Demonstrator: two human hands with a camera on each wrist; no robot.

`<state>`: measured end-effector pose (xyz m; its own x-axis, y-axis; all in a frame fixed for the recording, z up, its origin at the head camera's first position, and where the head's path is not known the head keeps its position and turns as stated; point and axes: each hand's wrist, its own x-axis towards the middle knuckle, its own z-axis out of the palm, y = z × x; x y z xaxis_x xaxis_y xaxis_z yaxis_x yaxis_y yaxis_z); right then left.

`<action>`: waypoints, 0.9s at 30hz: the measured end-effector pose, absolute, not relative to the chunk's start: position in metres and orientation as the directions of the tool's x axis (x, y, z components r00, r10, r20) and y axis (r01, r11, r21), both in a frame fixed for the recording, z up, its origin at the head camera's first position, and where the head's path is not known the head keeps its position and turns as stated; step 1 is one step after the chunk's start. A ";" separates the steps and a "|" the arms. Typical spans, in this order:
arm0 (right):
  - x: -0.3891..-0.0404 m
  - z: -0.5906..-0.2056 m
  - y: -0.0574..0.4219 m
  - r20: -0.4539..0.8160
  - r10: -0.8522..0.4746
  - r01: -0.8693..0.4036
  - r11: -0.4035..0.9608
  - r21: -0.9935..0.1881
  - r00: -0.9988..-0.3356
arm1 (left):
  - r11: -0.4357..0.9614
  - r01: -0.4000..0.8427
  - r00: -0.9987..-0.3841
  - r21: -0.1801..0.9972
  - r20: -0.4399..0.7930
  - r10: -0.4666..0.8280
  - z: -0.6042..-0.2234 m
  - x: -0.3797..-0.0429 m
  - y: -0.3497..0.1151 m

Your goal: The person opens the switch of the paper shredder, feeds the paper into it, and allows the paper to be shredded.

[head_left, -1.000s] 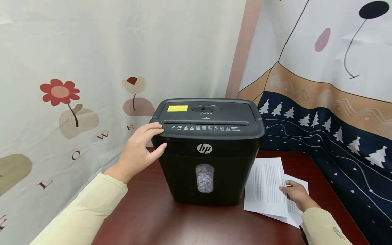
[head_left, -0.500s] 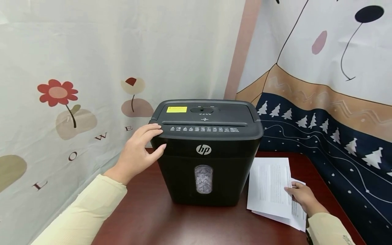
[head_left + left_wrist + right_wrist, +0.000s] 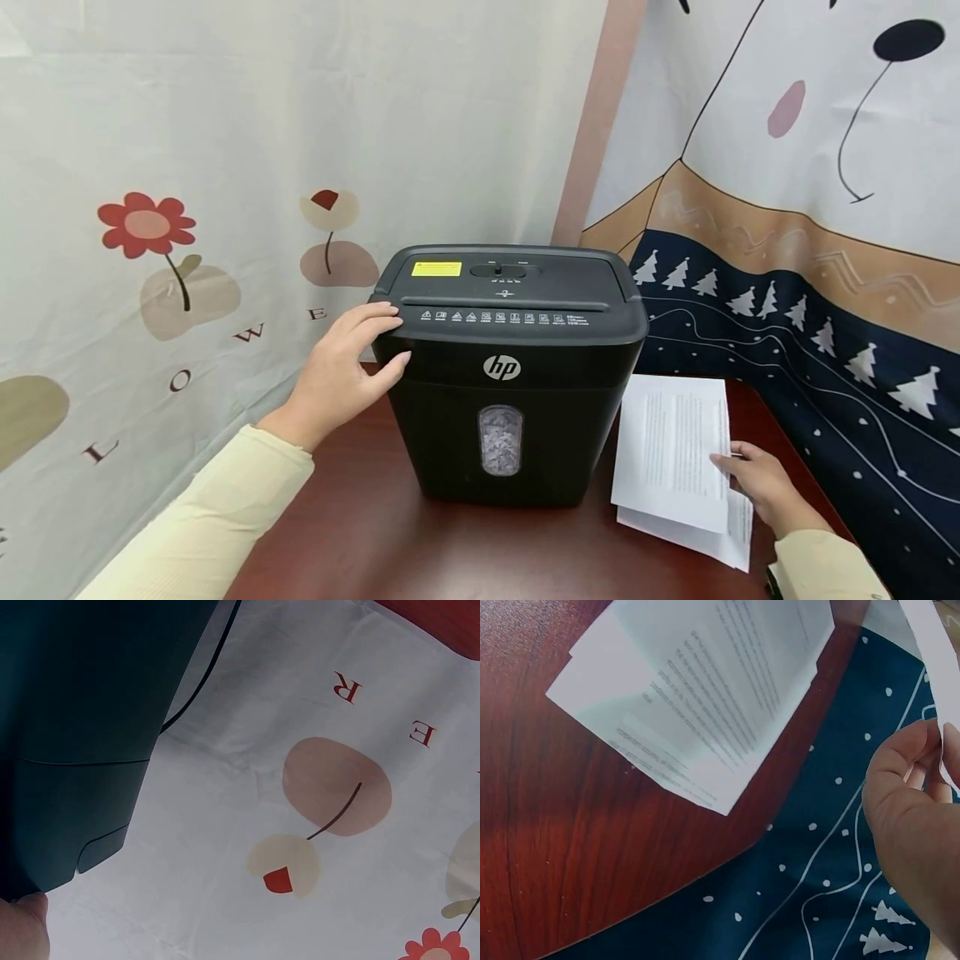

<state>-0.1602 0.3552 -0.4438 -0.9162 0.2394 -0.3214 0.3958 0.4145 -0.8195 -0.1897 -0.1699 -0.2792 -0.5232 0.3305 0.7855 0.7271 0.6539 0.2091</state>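
Observation:
A black HP paper shredder (image 3: 442,400) stands upright on the table, with paper shreds behind its front window (image 3: 500,442). My left hand (image 3: 333,379) rests on its left corner, fingers on the top rim and thumb at the front face. To the shredder's right, my right hand (image 3: 761,483) pinches a printed sheet of paper (image 3: 675,442) by its right edge. In the right wrist view, that held sheet (image 3: 930,667) is raised above the other papers (image 3: 682,712), which lie on the table.
The red-brown wooden table (image 3: 360,517) carries everything. A pale curtain (image 3: 450,125) with printed flowers hangs behind and left. Dark blue cloth with white trees (image 3: 795,333) borders the right edge. A dark cord (image 3: 214,664) runs behind the shredder.
My right hand has moved to the right with the pinched sheet, sliding it away from the shredder and off the papers beneath. My left hand has stayed on the shredder's corner.

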 end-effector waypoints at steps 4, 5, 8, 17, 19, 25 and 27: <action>-0.158 -0.439 0.358 -0.301 0.234 0.375 0.420 -0.826 -0.925 | 0.658 0.723 -0.530 0.212 0.781 0.330 -0.278 -0.189 -0.169; -0.157 -0.437 0.359 -0.294 0.231 0.368 0.422 -0.829 -0.928 | 0.660 0.721 -0.533 0.213 0.779 0.330 -0.278 -0.188 -0.169; -0.155 -0.434 0.361 -0.279 0.227 0.352 0.412 -0.840 -0.933 | 0.667 0.714 -0.540 0.214 0.774 0.330 -0.277 -0.187 -0.169; -0.151 -0.426 0.371 -0.262 0.213 0.327 0.378 -0.866 -0.941 | 0.695 0.679 -0.591 0.235 0.736 0.329 -0.274 -0.184 -0.171; -0.150 -0.423 0.373 -0.260 0.214 0.324 0.368 -0.872 -0.942 | 0.699 0.674 -0.601 0.239 0.728 0.330 -0.274 -0.183 -0.171; -0.149 -0.416 0.377 -0.247 0.225 0.309 0.303 -0.902 -0.942 | 0.706 0.668 -0.606 0.234 0.723 0.333 -0.273 -0.183 -0.171; -0.148 -0.414 0.379 -0.251 0.227 0.310 0.280 -0.909 -0.941 | 0.708 0.667 -0.606 0.231 0.722 0.335 -0.272 -0.182 -0.171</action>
<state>-0.1482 0.3794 -0.4139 -0.9411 0.2265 -0.2510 0.3098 0.2803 -0.9085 -0.1824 -0.1712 -0.2718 -0.6055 0.3347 0.7220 0.6670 0.7083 0.2311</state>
